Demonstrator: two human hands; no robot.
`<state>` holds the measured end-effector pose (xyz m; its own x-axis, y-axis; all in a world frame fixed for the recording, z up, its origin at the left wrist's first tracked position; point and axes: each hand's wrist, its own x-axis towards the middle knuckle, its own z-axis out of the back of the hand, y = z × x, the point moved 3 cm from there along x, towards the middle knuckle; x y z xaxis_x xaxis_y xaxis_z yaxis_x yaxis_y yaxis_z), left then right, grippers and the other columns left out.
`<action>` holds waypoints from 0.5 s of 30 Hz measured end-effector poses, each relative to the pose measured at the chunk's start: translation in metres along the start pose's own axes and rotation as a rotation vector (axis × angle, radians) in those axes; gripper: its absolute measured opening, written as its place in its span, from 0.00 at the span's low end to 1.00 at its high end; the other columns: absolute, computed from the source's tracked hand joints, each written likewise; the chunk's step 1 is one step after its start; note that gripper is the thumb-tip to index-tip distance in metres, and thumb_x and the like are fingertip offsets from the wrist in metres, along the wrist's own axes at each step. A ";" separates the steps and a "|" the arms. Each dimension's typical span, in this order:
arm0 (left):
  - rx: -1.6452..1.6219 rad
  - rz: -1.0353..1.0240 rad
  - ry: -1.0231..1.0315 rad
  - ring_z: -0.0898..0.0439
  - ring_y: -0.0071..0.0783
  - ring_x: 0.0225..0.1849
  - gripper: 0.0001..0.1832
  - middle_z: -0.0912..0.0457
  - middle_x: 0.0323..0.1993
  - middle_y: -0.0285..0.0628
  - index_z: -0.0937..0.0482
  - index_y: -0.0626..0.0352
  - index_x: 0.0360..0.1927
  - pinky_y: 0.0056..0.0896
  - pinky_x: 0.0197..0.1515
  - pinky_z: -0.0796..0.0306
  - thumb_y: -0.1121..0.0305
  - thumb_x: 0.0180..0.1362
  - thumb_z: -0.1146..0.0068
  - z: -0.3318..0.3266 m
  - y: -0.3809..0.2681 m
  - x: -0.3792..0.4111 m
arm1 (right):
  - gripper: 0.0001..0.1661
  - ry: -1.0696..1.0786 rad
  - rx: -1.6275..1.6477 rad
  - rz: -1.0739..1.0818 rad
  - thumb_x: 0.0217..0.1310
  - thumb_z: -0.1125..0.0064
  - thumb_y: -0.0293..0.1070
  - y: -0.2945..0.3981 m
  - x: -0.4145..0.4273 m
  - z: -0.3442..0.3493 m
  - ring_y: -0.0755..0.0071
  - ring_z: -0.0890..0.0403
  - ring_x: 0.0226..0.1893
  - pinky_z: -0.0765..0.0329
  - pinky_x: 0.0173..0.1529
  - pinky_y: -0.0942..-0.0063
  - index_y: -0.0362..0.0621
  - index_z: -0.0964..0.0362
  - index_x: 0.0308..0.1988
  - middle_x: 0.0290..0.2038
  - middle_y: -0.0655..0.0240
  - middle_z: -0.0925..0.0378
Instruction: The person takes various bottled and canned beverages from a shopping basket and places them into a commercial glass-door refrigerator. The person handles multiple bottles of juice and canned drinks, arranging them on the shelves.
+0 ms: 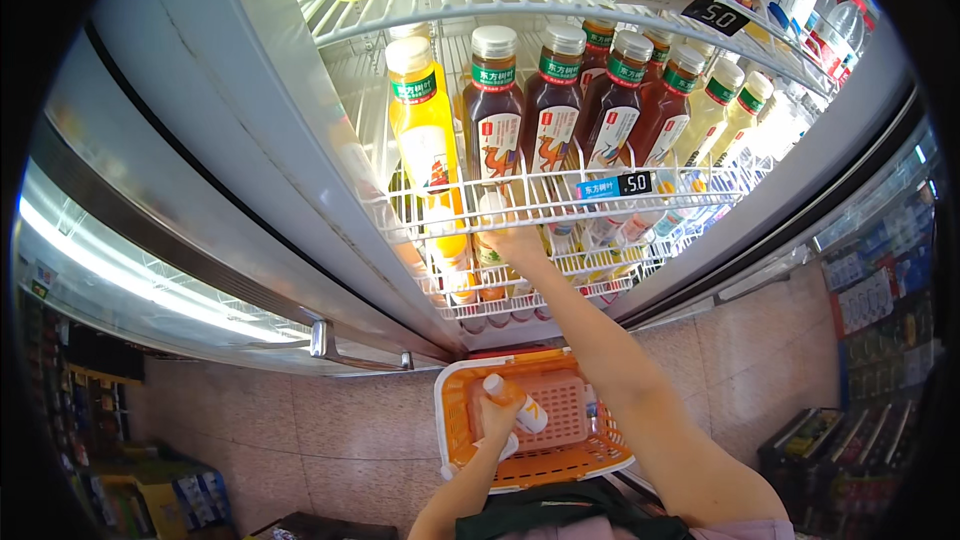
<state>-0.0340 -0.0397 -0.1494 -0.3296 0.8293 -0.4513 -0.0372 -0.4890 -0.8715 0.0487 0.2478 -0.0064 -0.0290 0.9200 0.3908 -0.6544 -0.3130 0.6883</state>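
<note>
My left hand (498,417) is closed around an orange drink bottle (529,412) with a white cap, over an orange plastic basket (611,457). Beneath my left hand is another white-capped bottle, partly hidden. My right hand (511,241) reaches into the lit refrigerator, below the front rail of a wire shelf (540,199). Its fingers are at a white-capped bottle (492,206) on the lower shelf; the rail partly covers them, so I cannot tell whether they grip it. Above stand dark tea bottles (498,120) and a yellow drink bottle (421,131).
A glass refrigerator door with a metal handle (321,339) stands at the left. The cooler's frame (757,217) runs along the right. An upper wire shelf (480,11) holds more bottles. Stocked store shelves line both sides of the tiled floor (255,420).
</note>
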 end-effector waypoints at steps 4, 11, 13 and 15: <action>-0.114 0.040 0.010 0.20 0.36 0.36 0.24 0.20 0.33 0.44 0.26 0.68 0.41 0.31 0.37 0.26 0.65 0.42 0.32 -0.004 0.036 0.031 | 0.32 -0.006 -0.047 -0.019 0.47 0.40 0.54 0.027 0.003 0.007 0.42 0.25 0.37 0.27 0.41 0.55 0.43 0.33 0.47 0.38 0.49 0.25; -0.146 0.189 0.143 0.22 0.34 0.41 0.25 0.22 0.42 0.44 0.30 0.68 0.49 0.31 0.41 0.28 0.64 0.51 0.40 -0.004 0.025 0.012 | 0.32 0.129 0.014 -0.136 0.47 0.38 0.48 0.035 -0.007 0.030 0.49 0.25 0.44 0.29 0.48 0.61 0.41 0.34 0.49 0.43 0.50 0.26; 0.092 0.108 0.374 0.24 0.38 0.44 0.26 0.23 0.43 0.45 0.31 0.68 0.50 0.34 0.46 0.30 0.64 0.51 0.40 0.000 -0.002 0.004 | 0.33 0.152 0.151 -0.107 0.46 0.37 0.47 0.046 -0.018 0.046 0.49 0.25 0.44 0.29 0.48 0.63 0.39 0.34 0.49 0.42 0.49 0.26; 0.356 0.012 0.457 0.26 0.44 0.48 0.27 0.25 0.46 0.49 0.32 0.70 0.51 0.38 0.51 0.33 0.64 0.51 0.41 0.000 -0.021 0.016 | 0.29 0.158 0.304 -0.111 0.46 0.35 0.37 0.048 -0.035 0.059 0.51 0.27 0.50 0.30 0.52 0.66 0.38 0.34 0.48 0.48 0.48 0.29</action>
<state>-0.0387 -0.0166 -0.1385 0.1063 0.8169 -0.5669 -0.3771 -0.4944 -0.7832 0.0624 0.1866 0.0488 -0.1026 0.9699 0.2209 -0.4065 -0.2435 0.8806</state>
